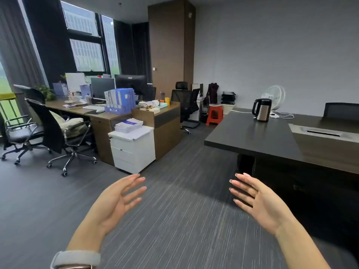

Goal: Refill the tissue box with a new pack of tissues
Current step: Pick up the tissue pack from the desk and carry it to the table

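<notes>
My left hand [118,199] and my right hand [258,200] are held out in front of me over the grey carpet, palms facing each other, fingers spread, holding nothing. A grey band sits on my left wrist. A pale tissue box [154,110] with tissue showing on top seems to stand far off on the brown side cabinet [167,121], among cups and small items. I cannot make out a new pack of tissues.
A dark meeting table [262,138] with a kettle [262,109] stands at right. A white drawer unit [134,152] with papers, a wooden desk with monitors, office chairs [58,133] and a red stool [214,114] lie ahead. Open carpet stretches between.
</notes>
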Motion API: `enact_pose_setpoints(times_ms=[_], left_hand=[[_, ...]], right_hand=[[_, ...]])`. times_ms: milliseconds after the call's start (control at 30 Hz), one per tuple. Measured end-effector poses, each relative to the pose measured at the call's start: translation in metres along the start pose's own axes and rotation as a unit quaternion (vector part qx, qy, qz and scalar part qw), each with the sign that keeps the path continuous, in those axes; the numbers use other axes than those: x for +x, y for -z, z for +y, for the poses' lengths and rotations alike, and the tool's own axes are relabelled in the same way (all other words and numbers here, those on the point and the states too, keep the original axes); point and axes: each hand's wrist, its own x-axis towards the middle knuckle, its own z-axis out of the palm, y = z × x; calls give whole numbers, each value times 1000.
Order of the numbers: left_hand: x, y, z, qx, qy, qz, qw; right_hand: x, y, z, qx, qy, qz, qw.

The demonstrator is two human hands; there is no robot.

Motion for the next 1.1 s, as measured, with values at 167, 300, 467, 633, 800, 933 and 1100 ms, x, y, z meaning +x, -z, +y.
enact_pose_setpoints(times_ms=[167,300,467,633,800,933,1100], left_hand=[[104,3,15,-22,-7,7,1000],[203,9,44,-26,-13,25,999],[305,10,66,-26,-18,18,999],[418,13,63,-34,-10,30,999],[542,6,59,-47,-2,41,998],[663,-10,80,-45,-2,55,997],[792,-23,115,-45,-7,70,997]], right_hand=[[110,-35,-3,-12,-4,0,1000],[211,-70,-23,-9,3,1,1000],[311,-96,-31,-9,4,-7,1000],[424,-114,-29,-11,0,-5,1000],[554,-128,-29,-6,-1,-12,1000],[686,-153,-46,-8,-3,-29,1000],[824,-190,-72,-7,-9,-37,999]])
